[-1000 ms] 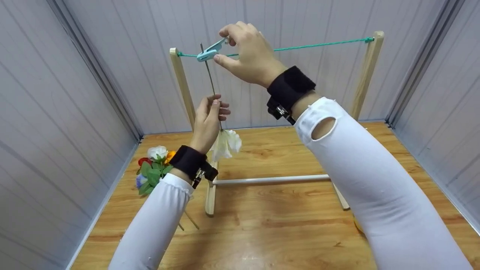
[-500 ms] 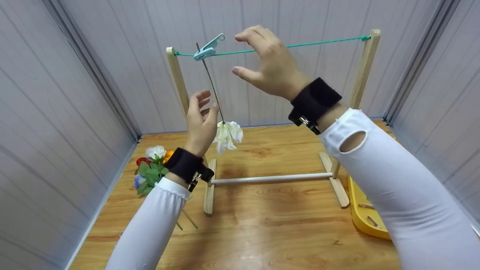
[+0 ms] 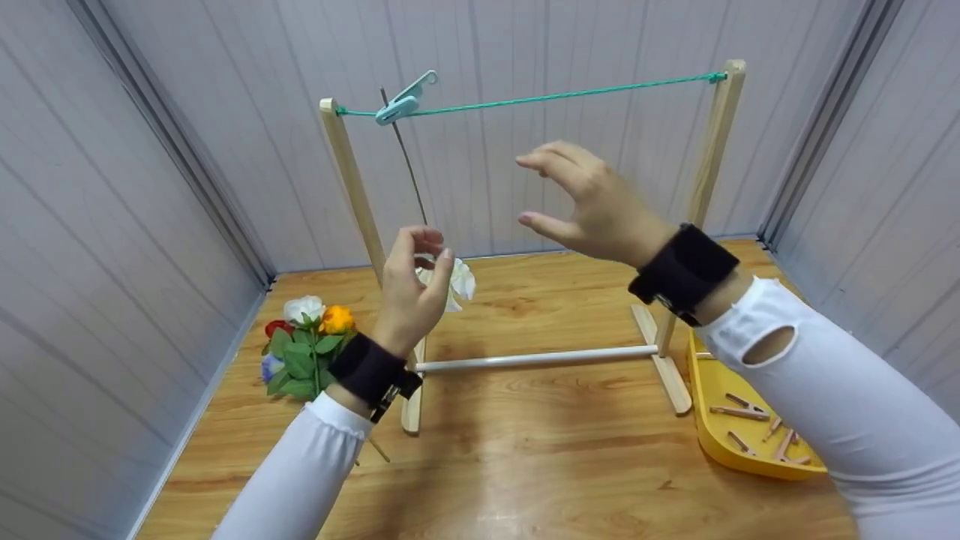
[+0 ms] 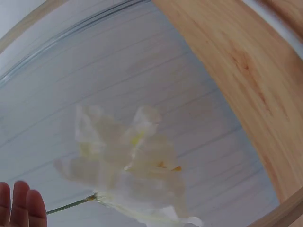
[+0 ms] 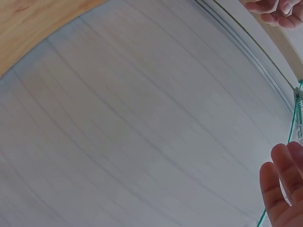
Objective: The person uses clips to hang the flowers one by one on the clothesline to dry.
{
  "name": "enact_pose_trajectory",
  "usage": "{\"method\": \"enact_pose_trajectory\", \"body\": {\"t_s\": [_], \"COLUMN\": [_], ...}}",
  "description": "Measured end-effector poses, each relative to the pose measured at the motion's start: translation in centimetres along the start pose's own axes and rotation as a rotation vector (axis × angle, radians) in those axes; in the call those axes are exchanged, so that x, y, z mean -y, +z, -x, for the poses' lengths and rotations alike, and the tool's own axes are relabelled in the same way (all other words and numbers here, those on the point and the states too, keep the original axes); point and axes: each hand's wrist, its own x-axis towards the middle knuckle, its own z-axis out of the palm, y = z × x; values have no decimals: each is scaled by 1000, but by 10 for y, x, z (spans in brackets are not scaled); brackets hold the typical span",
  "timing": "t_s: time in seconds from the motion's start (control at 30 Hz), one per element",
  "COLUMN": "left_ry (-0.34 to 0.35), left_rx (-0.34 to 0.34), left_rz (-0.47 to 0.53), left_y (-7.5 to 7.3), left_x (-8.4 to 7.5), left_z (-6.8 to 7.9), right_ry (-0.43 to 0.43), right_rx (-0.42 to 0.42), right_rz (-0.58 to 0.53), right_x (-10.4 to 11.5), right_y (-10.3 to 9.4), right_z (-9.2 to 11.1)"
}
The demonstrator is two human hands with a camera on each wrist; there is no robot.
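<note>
A white artificial flower (image 3: pixel 463 283) hangs head down, its stem (image 3: pixel 409 166) clipped by a light blue clothespin (image 3: pixel 397 109) to the green cord (image 3: pixel 555 97) near the left post. My left hand (image 3: pixel 414 291) is in front of the flower with fingers loosely bent, holding nothing; it covers part of the bloom. In the left wrist view the white petals (image 4: pixel 128 175) are apart from my fingertips (image 4: pixel 35 203). My right hand (image 3: pixel 596 201) is in the air below the cord, thumb and fingers spread, nothing between them.
Several artificial flowers (image 3: pixel 304 349) with green leaves lie on the table at left. A yellow tray (image 3: pixel 750 465) with several clothespins (image 3: pixel 740 411) stands at right. The wooden frame has two posts (image 3: pixel 720 150) and a white crossbar (image 3: pixel 536 358) low down.
My right hand has let go of the clothespin and moved right and down. My left hand has released the stem and lowered slightly. The flower now hangs from the cord by the clothespin.
</note>
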Motion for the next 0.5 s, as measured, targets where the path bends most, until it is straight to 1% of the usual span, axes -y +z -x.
{"method": "enact_pose_trajectory", "body": {"t_s": [0.13,0.37,0.5], "left_ry": [14,2,13], "left_rx": [54,103,156], "left_rz": [-3,-39,-64], "left_y": [3,4,6], "left_x": [5,15,18], "left_z": [13,33,45], "right_ry": [22,100,96], "right_rx": [19,63,61], "right_rz": [15,30,60], "right_x": [-9,-29,-40], "right_y": [0,-6,-8], "right_z": [25,71,97]}}
